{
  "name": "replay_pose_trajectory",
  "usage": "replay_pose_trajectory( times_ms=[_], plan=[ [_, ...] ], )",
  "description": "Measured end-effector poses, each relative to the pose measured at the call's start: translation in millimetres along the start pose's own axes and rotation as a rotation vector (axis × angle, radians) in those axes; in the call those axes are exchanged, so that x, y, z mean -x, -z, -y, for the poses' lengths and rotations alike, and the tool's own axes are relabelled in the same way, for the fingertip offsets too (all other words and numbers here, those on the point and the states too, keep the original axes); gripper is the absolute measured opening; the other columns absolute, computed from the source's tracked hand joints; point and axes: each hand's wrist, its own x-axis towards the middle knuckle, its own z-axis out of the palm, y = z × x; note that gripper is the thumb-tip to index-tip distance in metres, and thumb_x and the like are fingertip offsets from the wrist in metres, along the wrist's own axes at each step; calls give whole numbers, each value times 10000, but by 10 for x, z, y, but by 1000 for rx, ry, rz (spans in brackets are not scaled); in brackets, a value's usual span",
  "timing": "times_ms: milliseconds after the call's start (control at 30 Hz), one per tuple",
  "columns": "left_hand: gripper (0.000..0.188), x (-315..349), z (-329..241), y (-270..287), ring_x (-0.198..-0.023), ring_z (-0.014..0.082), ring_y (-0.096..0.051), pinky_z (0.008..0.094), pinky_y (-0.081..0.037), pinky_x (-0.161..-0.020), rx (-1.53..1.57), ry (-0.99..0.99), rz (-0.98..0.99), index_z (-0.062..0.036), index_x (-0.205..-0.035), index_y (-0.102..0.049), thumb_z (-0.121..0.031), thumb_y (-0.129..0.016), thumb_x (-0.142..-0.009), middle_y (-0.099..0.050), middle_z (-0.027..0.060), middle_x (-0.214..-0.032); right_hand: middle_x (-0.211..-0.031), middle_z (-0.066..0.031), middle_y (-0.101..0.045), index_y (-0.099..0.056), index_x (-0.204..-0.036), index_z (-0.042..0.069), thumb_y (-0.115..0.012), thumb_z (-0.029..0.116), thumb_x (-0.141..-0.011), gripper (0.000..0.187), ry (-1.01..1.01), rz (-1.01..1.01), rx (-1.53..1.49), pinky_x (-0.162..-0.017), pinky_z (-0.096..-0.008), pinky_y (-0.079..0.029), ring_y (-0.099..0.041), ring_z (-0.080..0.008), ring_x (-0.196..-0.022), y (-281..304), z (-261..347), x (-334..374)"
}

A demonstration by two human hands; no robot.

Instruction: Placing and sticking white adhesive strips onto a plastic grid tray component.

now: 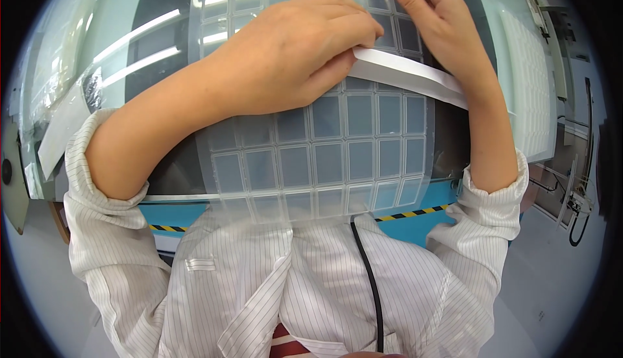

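A clear plastic tray (pixel 328 120) with a grid of rectangular pockets lies in front of me, its near edge reaching over the table's front edge. My left hand (pixel 302 49) is above its middle, fingers closed at the end of a white paper strip (pixel 409 74). From there the strip slants across the tray to my right wrist, where the wrist hides its far part. Beyond the strip, at the tray's far right, my right hand (pixel 438 11) has its fingers curled and the thumb close to the forefinger. Anything between those fingertips is too small to make out.
The table has a dark, glossy surface (pixel 185 166) with a blue front edge (pixel 415 228) and yellow-black tape (pixel 415 213). Clear plastic wrap (pixel 58 66) lies at the left, beside a white piece (pixel 65 127). A white ridged sheet (pixel 529 92) is on the right.
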Motion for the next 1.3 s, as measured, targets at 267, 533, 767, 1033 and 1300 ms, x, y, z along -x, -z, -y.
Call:
replay_pose_trajectory(
  times_ms=[267,533,767,1033,1300],
  plan=[
    [138,52,240,334,-803,242,-664,328,-524,-734,80,263,-352,-33,-1058,-671,-30,-656,-920,-700,114,-901,-934,0,-670,-695,-1028,-2,-552,264,-1071,306,19,245,-28,-780,-232,-442,-558,-68,-862,330,93,100],
    [128,202,708,585,-709,90,-591,256,-479,-666,323,630,-662,-29,-1050,-657,-146,-627,-1007,-647,19,-817,-933,9,-693,-718,-1099,-3,-704,199,-979,235,-166,99,-166,-763,-210,-455,-608,-58,-829,491,-25,111],
    [79,192,598,605,-866,112,-608,276,-500,-783,135,341,-603,-34,-1007,-602,26,-582,-960,-635,18,-926,-879,-67,-652,-657,-938,19,-716,-15,-857,106,355,-547,431,-830,-292,-506,-618,-169,-851,562,-217,55],
    [117,240,626,525,-809,222,-614,317,-504,-740,-35,293,-568,-17,-1016,-590,52,-572,-924,-631,97,-931,-889,-87,-665,-668,-942,23,-705,-12,-841,113,384,-745,594,-846,-354,-516,-647,-232,-871,854,-549,-261],
    [102,235,588,477,-787,281,-629,352,-508,-732,27,324,-505,-16,-1017,-592,18,-574,-923,-639,138,-901,-1234,-94,-628,-632,-1234,125,-707,22,-795,457,69,-741,1269,-1021,-449,-437,-560,-329,-1192,1484,-901,-698]
  ],
)
